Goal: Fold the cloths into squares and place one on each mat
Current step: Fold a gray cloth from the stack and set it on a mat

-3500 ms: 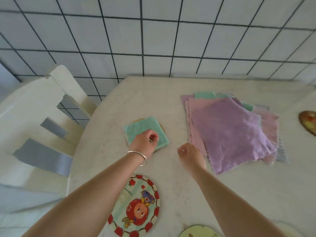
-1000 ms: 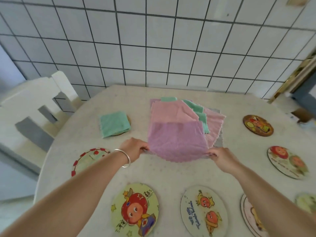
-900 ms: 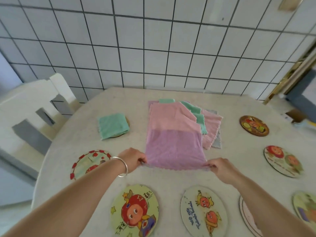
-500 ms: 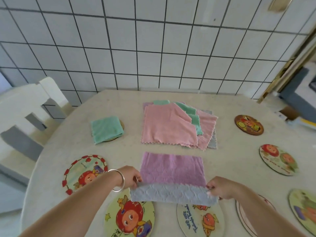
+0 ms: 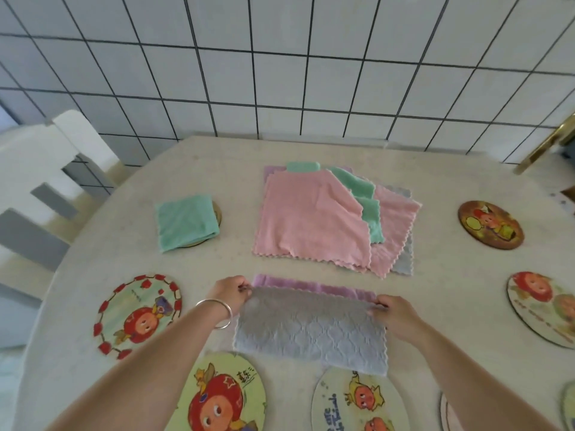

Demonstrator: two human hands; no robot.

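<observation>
Both hands are on the purple cloth at centre table, folded over with its grey underside up and a purple strip showing along the far edge. The left hand pinches the fold's corner at 9 o'clock, the right hand pinches the one at 3 o'clock. At 12 o'clock lies the cloth stack. At 10 o'clock, a folded green cloth sits on a mat.

My one camera sits on my head, looking forward and down over the table, close above my hands, with the tiled wall across the top and a chair at left.
</observation>
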